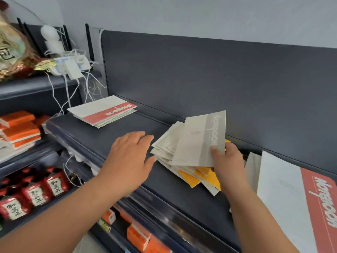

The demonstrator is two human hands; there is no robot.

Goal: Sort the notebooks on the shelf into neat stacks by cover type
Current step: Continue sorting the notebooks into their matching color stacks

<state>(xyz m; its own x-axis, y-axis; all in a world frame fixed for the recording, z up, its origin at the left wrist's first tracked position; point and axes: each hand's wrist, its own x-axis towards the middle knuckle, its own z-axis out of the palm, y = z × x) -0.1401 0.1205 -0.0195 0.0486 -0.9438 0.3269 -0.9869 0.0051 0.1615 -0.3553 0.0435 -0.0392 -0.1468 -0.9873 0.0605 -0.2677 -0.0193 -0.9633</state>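
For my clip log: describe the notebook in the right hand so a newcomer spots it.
On the dark shelf, a messy pile lies right of centre. The right hand pinches the grey notebook over it. Its title band is grey, where nearby covers show red or yellow.

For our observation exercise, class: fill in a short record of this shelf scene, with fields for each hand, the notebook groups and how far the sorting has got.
left hand: open, fingers spread over the shelf, beside the mixed pile, holding nothing
right hand: grips a grey-banded notebook over the mixed pile
mixed pile: white and yellow covers, fanned untidily
red-banded stack: fairly neat, at the shelf's left end
red-banded notebook: apart, at the right edge of view
sorting: unfinished
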